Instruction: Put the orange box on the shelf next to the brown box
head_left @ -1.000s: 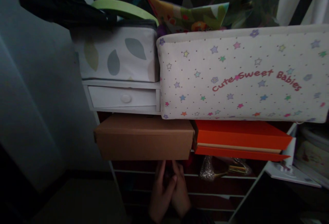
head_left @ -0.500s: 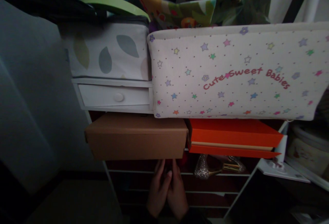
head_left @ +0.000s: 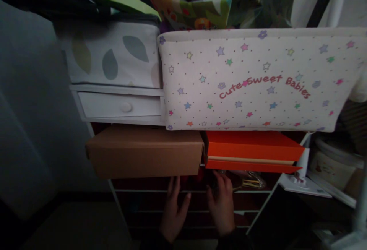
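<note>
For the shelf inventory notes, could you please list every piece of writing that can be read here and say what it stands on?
"Cute Sweet Babies": red letters on the white star-print fabric bin.
The brown cardboard box, the orange box and the leaf-print box show no writing. Nothing is legible near the left hand or the right hand.

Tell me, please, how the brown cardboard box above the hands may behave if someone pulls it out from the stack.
The brown cardboard box looks stiff, with straight edges, so it would probably slide as one piece. The white drawer unit and a leaf-print bin rest on it, so they may shift or tip. Its plain cardboard seems not slippery.
</note>
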Demonstrator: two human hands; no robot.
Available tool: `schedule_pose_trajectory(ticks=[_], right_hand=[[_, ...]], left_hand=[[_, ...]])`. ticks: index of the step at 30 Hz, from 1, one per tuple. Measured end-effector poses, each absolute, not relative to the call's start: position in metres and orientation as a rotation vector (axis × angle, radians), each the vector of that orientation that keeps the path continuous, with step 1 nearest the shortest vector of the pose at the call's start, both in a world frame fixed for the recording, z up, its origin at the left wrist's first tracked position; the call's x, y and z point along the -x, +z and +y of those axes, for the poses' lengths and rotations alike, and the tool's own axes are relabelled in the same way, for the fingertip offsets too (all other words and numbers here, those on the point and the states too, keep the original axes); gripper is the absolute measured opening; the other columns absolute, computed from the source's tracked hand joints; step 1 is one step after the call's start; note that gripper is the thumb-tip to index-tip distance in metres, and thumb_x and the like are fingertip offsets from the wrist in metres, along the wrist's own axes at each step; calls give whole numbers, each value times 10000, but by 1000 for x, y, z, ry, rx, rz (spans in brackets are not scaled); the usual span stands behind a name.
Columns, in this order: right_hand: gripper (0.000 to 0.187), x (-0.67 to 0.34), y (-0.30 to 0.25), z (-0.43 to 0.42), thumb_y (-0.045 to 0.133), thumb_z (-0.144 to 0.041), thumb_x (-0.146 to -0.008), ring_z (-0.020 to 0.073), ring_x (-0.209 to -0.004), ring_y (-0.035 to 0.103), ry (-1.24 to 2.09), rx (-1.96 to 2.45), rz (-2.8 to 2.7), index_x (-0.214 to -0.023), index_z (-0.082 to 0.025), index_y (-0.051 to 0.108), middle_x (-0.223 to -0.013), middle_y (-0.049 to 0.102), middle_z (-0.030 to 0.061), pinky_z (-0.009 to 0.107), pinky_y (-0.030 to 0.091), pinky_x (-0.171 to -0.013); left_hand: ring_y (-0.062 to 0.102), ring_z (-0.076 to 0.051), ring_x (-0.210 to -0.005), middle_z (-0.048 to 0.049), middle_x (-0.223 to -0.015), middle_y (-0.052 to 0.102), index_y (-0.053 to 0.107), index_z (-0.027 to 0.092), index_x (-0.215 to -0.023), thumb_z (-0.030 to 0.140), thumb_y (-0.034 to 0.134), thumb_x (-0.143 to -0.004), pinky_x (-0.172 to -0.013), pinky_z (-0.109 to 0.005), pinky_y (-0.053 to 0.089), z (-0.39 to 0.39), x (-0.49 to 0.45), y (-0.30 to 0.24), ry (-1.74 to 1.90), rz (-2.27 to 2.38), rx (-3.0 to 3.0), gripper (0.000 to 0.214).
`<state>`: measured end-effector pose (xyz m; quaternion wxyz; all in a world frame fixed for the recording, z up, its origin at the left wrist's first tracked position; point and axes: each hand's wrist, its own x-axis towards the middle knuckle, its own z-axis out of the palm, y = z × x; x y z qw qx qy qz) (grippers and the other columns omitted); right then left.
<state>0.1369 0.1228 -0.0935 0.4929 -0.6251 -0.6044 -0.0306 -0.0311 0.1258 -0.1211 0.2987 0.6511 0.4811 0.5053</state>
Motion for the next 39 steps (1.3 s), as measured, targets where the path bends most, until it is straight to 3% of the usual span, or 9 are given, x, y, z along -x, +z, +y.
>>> schedule_pose_trajectory(ticks=[8, 13, 16, 20, 25, 28, 31, 36, 39], right_hand=[[739, -173, -126, 131, 430, -116, -701, 370, -1232, 382, -323, 1857, -1631, -1428, -100, 297, -1309, 406, 199, 575, 315, -1022], [813, -181, -141, 135, 331, -27, -706, 337, -1289, 360, -258, 1933, -1641, -1484, -154, 130, -1349, 400, 172, 597, 248, -1060], [789, -185, -137, 136, 367, -55, -726, 331, -1274, 374, -210, 1934, -1672, -1480, -135, 148, -1339, 419, 169, 560, 277, -1062], [757, -188, -125, 134, 488, -164, -751, 306, -1229, 413, -74, 1879, -1659, -1464, -146, 234, -1328, 454, 129, 466, 340, -1062], [718, -182, -111, 129, 528, -417, -802, 313, -1250, 418, 148, 1837, -1437, -1450, -238, 274, -1342, 474, 85, 489, 403, -995], [756, -175, -102, 126, 536, -537, -783, 299, -1230, 461, 348, 1701, -1243, -1428, -206, 322, -1315, 503, 114, 465, 404, -998], [848, -166, -92, 125, 573, -591, -736, 258, -1209, 493, 548, 1492, -1058, -1409, -131, 341, -1284, 535, 123, 402, 390, -1036], [857, -153, -85, 128, 619, -580, -703, 226, -1233, 474, 678, 1330, -934, -1373, -96, 391, -1308, 519, 114, 355, 359, -1081], [836, -149, -87, 131, 629, -567, -704, 230, -1230, 475, 673, 1297, -901, -1362, -101, 408, -1304, 521, 117, 372, 330, -1102]], left_hand=[[179, -254, -1403, -81, -1555, 62, 139, 278, -1465, 341, 436, -921, -1137, -456, 251, 135, 27, -135, 1369, 1327, -1784, 623], [182, -269, -1401, -99, -1547, 88, 157, 248, -1464, 299, 443, -904, -1133, -481, 249, 133, 22, -131, 1410, 1400, -1825, 631], [188, -268, -1394, -137, -1526, 129, 192, 203, -1453, 267, 447, -896, -1131, -492, 242, 126, 18, -121, 1484, 1532, -1874, 615], [399, -279, -1252, -134, -1354, 380, 383, 216, -1346, 239, 462, -884, -1037, -481, 376, 115, 9, -111, 1708, 1548, -1814, 469], [535, -244, -1049, -105, -1134, 545, 559, 214, -1152, 286, 473, -882, -900, -414, 472, 108, -9, -113, 1415, 1173, -1734, 292], [490, -242, -1168, -118, -1307, 479, 515, 205, -1252, 324, 500, -866, -960, -391, 459, 105, -21, -117, 1227, 945, -1537, 404], [303, -235, -1351, -89, -1492, 287, 385, 212, -1381, 355, 512, -861, -1087, -388, 355, 101, -29, -117, 1129, 761, -1504, 554], [145, -204, -1414, -58, -1541, 158, 272, 217, -1439, 372, 529, -860, -1183, -389, 130, 100, -33, -115, 1057, 622, -1612, 652], [114, -185, -1419, -8, -1545, 130, 243, 260, -1445, 337, 537, -853, -1186, -366, 102, 102, -32, -116, 1051, 570, -1582, 666]])
